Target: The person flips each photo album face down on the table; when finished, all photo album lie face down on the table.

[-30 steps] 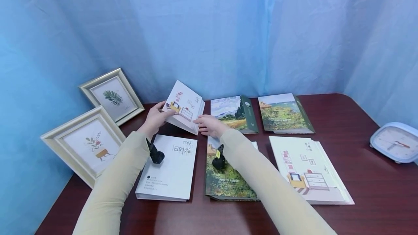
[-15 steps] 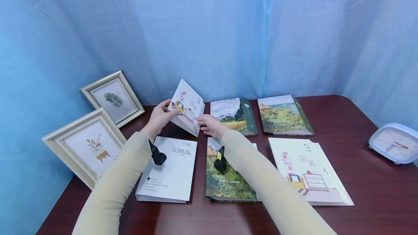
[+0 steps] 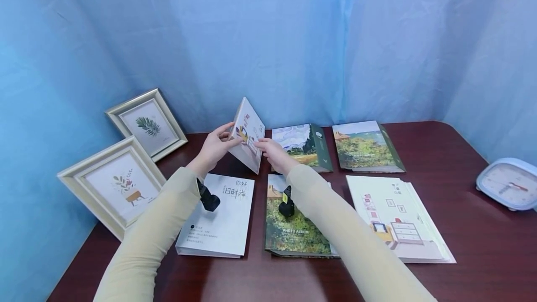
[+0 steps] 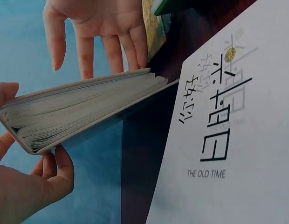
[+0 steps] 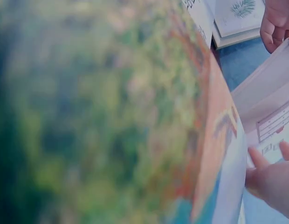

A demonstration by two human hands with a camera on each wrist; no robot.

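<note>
A white photo album (image 3: 254, 122) with a drawn armchair and dresser on its cover stands nearly upright at the back of the table, turned edge-on. My left hand (image 3: 213, 150) grips it by the spine side, thumb on the front cover. In the left wrist view, the left fingers (image 4: 63, 170) wrap the spine end, and the page block (image 4: 84, 109) shows between the covers. My right hand (image 3: 278, 155) touches the front cover near its opening edge, its fingers extended. From the right wrist, the right hand (image 5: 277, 186) appears beside the drawn dresser; a blurred landscape cover fills most of that view.
A white album (image 3: 218, 218) with black lettering and a landscape album (image 3: 293, 241) lie under my forearms. Two more landscape albums (image 3: 295, 146) and a white one (image 3: 394, 213) lie to the right. Frames (image 3: 121, 181) lean at left; a clock (image 3: 509, 183) sits far right.
The held album has swung more upright and edge-on, shifting slightly right. Both hands moved right and a little away with it, the left still gripping the spine side.
</note>
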